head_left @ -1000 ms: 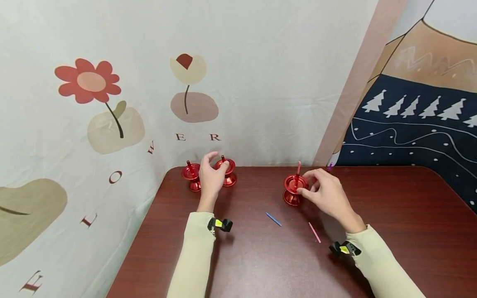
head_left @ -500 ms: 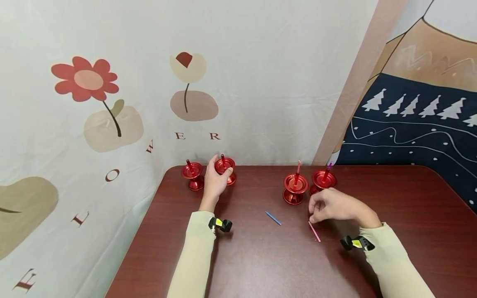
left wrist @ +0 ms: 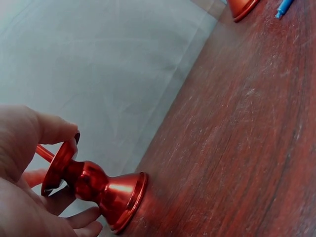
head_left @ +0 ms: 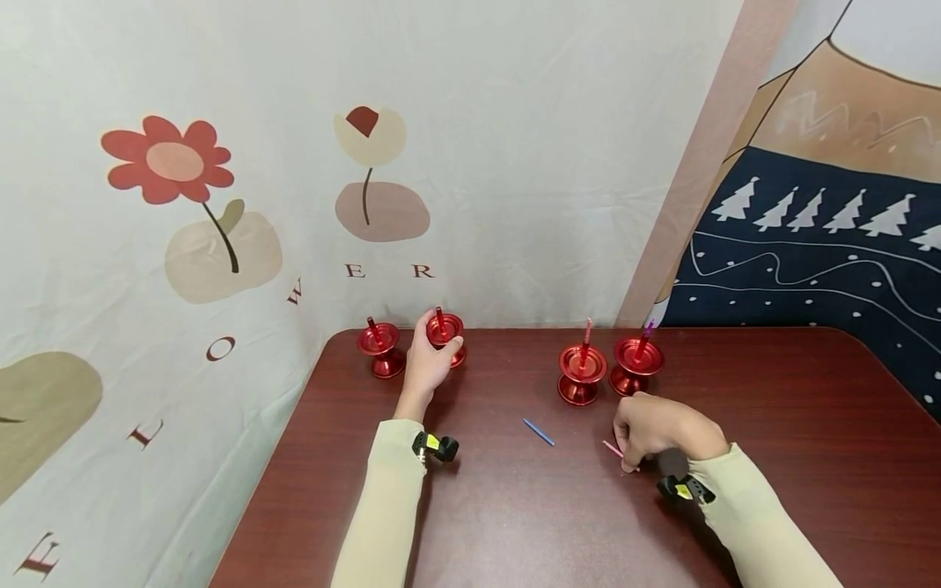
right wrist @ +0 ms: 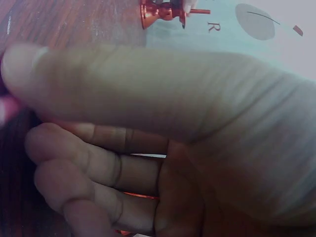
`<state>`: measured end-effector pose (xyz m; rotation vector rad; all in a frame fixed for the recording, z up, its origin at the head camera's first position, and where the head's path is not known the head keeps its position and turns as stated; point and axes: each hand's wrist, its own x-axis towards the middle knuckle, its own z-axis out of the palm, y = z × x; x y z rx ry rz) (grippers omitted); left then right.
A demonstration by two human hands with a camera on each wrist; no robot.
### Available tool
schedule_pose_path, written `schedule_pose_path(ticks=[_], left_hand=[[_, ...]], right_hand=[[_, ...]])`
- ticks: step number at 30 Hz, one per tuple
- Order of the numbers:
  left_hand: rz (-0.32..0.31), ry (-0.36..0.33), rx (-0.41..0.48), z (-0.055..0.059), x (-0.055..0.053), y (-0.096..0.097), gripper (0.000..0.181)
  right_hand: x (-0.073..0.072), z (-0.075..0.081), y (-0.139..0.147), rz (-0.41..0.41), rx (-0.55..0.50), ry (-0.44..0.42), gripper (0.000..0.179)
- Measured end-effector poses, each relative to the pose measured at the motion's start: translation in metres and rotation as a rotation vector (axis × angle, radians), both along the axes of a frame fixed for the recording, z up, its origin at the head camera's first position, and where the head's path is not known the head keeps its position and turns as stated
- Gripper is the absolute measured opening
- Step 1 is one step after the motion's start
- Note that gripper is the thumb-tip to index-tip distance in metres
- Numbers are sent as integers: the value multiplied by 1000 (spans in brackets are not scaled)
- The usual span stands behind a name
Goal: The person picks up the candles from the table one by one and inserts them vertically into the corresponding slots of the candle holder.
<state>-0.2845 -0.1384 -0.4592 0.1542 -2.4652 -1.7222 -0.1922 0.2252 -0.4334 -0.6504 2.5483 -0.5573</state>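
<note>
My left hand (head_left: 429, 359) holds a shiny red metal candle holder (left wrist: 91, 180) by its upper dish, thumb on the rim and fingers round the far side. A thin dark red candle (head_left: 439, 317) stands in that holder, whose foot rests on the table. Low over the table at the right, my right hand (head_left: 665, 429) pinches a thin pink candle (head_left: 612, 447) between thumb and fingertips. Part of that candle is hidden by the fingers; its pink end (right wrist: 9, 107) shows by the thumb in the right wrist view. A thin blue candle (head_left: 539, 432) lies between the hands.
Another red holder (head_left: 379, 339) with a dark candle stands left of my left hand. Beyond my right hand are two more holders, one with a pink-red candle (head_left: 587, 335), one with a purple candle (head_left: 647, 333). A printed cloth (head_left: 515, 163) hangs behind the table (head_left: 515, 523).
My right hand has left the holders at the right, come down toward me and taken hold of the pink candle. My left hand has closed round its holder's dish.
</note>
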Motion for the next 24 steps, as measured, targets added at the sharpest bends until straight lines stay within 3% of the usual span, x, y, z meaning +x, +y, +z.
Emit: schedule_pose_path(ticks=[6,14,21,24], left_hand=[[-52,-38,-45,4,3,1,79],[-153,-84,-40,8,6,2,87],[-243,-113,-93,10,8,5,89],[-301,-106,-124,13,10,7,88]], right_hand=[[1,2,-1,-11,12,41,33],[2,4,-4,-14,0,63,29],[-6,5,-4,156,-223,116,24],[-9,6,-5,194,-319,117,24]])
